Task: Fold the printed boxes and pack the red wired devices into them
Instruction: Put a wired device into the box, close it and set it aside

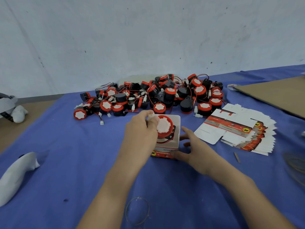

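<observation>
The fingers of our left hand (142,131) are curled round one red device (164,126), pinching it by its rim. It sits in the open top of a folded box (166,152), only partly down, with its white face up. The fingers of our right hand (196,151) are spread out almost straight. They hold nothing. They press on the right side of the box, and the thumb lies along its front to keep it from sliding.

So we think this box is folded and is just being filled. Its top is not closed yet, and the device has to go all the way in first.

Just behind the box lies a big pile of devices (148,96), red and black, with thin wires all tangled up. To the right is a stack of flat boxes (239,131), fanned out and not folded. We see no closed, packed box anywhere on the blue bench (66,171), so a lot of work looks left: many boxes to fold and many devices to pack.
</observation>
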Motion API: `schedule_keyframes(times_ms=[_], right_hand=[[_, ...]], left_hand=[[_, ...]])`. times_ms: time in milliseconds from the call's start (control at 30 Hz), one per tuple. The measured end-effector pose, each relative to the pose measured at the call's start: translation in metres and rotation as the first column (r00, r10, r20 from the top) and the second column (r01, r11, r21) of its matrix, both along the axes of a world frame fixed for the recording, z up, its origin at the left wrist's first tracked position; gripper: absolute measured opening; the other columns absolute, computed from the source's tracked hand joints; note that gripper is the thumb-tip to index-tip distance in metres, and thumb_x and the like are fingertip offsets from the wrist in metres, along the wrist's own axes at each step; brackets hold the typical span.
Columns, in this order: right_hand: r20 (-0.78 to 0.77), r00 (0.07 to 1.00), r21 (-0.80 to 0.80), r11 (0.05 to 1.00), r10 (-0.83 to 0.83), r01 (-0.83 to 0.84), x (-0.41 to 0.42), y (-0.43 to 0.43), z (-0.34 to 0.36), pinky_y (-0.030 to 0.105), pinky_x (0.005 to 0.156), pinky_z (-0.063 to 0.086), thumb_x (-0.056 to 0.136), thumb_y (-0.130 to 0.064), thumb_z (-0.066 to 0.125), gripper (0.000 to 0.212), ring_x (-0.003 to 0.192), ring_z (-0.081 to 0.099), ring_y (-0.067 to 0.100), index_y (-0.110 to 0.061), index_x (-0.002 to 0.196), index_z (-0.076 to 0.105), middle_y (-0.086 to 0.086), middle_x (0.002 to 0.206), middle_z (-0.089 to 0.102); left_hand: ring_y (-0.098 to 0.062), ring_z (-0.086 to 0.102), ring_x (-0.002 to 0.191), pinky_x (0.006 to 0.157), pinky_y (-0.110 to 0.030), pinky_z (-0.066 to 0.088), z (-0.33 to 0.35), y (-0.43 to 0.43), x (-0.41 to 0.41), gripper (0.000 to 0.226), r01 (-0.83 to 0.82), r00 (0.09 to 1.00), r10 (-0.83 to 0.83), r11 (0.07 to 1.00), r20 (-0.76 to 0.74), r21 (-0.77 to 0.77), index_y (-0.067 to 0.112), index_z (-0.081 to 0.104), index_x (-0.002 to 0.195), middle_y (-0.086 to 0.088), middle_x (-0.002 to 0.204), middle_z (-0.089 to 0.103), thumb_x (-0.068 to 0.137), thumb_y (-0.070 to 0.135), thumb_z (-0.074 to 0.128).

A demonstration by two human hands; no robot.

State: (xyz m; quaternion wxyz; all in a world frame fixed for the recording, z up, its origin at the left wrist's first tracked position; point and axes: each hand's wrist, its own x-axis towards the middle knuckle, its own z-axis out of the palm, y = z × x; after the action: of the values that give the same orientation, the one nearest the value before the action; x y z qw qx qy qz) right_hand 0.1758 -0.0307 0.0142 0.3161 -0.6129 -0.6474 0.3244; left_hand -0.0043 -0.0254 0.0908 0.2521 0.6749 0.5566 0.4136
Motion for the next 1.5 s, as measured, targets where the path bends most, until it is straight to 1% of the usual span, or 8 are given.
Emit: schedule_keyframes(times_ms=[100, 267, 567, 733, 867, 1033, 1333, 1500], right_hand=[[0.076, 0.996, 0.056, 0.998, 0.037, -0.041, -0.002, -0.003, -0.002, 0.011, 0.078, 0.039, 0.085, -0.042, 0.076, 0.069, 0.102, 0.050, -0.003, -0.044, 0.140, 0.035, -0.031, 0.118, 0.040], [0.091, 0.995, 0.090, 0.994, 0.047, -0.055, -0.004, -0.006, -0.005, 0.006, 0.072, 0.038, 0.084, -0.046, 0.075, 0.067, 0.097, 0.046, -0.014, -0.046, 0.137, 0.035, -0.041, 0.108, 0.035], [0.119, 0.992, 0.102, 0.994, 0.035, -0.048, -0.004, -0.004, -0.007, 0.005, 0.074, 0.035, 0.085, -0.046, 0.075, 0.071, 0.102, 0.046, -0.003, -0.040, 0.143, 0.034, -0.037, 0.109, 0.034], [0.116, 0.992, 0.119, 0.992, 0.038, -0.052, -0.005, -0.005, -0.007, 0.014, 0.084, 0.037, 0.084, -0.048, 0.075, 0.073, 0.109, 0.048, 0.000, -0.040, 0.144, 0.034, -0.029, 0.120, 0.039], [0.112, 0.993, 0.122, 0.991, 0.040, -0.054, -0.005, -0.007, -0.007, 0.006, 0.076, 0.036, 0.083, -0.049, 0.076, 0.070, 0.108, 0.048, 0.000, -0.041, 0.140, 0.037, -0.031, 0.118, 0.039], [0.083, 0.996, 0.136, 0.989, 0.042, -0.053, -0.008, -0.008, -0.008, 0.005, 0.076, 0.036, 0.079, -0.055, 0.075, 0.066, 0.101, 0.049, -0.008, -0.045, 0.134, 0.041, -0.036, 0.114, 0.040], [0.128, 0.992, 0.148, 0.988, 0.021, -0.040, -0.009, -0.008, -0.009, 0.011, 0.078, 0.038, 0.082, -0.056, 0.069, 0.062, 0.095, 0.048, -0.005, -0.038, 0.135, 0.041, -0.030, 0.112, 0.041], [0.142, 0.990, 0.167, 0.985, 0.012, -0.036, -0.010, -0.009, -0.007, 0.020, 0.086, 0.042, 0.086, -0.055, 0.069, 0.063, 0.106, 0.050, 0.002, -0.037, 0.138, 0.039, -0.025, 0.126, 0.043]], left_hand=[[-0.015, 0.062, 0.101, 0.077, -0.026, 0.054, -0.002, 0.000, 0.004, 0.033, -0.014, 0.998, 0.013, 1.000, -0.056, -0.017, 0.027, 0.056, 0.135, 0.003, 0.118, 0.066, 0.105, 0.034, 0.045], [-0.023, 0.059, 0.106, 0.087, -0.043, 0.053, -0.005, 0.000, 0.012, 0.029, -0.051, 0.981, 0.050, 0.999, -0.188, 0.001, 0.025, 0.057, 0.130, -0.003, 0.118, 0.066, 0.105, 0.033, 0.044], [-0.016, 0.050, 0.096, 0.075, -0.028, 0.038, -0.016, 0.003, 0.021, 0.037, -0.048, 0.902, 0.046, 0.999, -0.429, 0.005, 0.021, 0.050, 0.140, -0.006, 0.125, 0.063, 0.107, 0.032, 0.038], [-0.015, 0.046, 0.086, 0.071, -0.030, 0.040, -0.023, 0.007, 0.019, 0.037, -0.045, 0.858, 0.022, 0.998, -0.512, -0.032, 0.021, 0.049, 0.140, -0.006, 0.117, 0.064, 0.108, 0.031, 0.035], [-0.017, 0.050, 0.084, 0.071, -0.032, 0.045, -0.029, 0.005, 0.022, 0.029, -0.041, 0.828, 0.027, 0.999, -0.560, -0.012, 0.017, 0.051, 0.130, 0.001, 0.095, 0.053, 0.107, 0.029, 0.038], [-0.014, 0.048, 0.084, 0.064, -0.027, 0.037, -0.037, 0.005, 0.025, 0.022, -0.069, 0.784, 0.095, 0.995, -0.613, 0.065, 0.011, 0.047, 0.121, -0.006, 0.112, 0.060, 0.100, 0.010, 0.049], [-0.013, 0.035, 0.092, 0.069, -0.025, 0.035, -0.044, 0.001, 0.029, 0.028, -0.093, 0.725, 0.185, 0.981, -0.663, 0.172, 0.011, 0.049, 0.121, -0.005, 0.123, 0.039, 0.094, 0.006, 0.056], [-0.021, 0.045, 0.107, 0.085, -0.032, 0.029, -0.045, 0.006, 0.022, 0.027, -0.095, 0.584, 0.356, 0.922, -0.729, 0.374, 0.019, 0.044, 0.124, 0.003, 0.112, 0.057, 0.098, 0.013, 0.045]])
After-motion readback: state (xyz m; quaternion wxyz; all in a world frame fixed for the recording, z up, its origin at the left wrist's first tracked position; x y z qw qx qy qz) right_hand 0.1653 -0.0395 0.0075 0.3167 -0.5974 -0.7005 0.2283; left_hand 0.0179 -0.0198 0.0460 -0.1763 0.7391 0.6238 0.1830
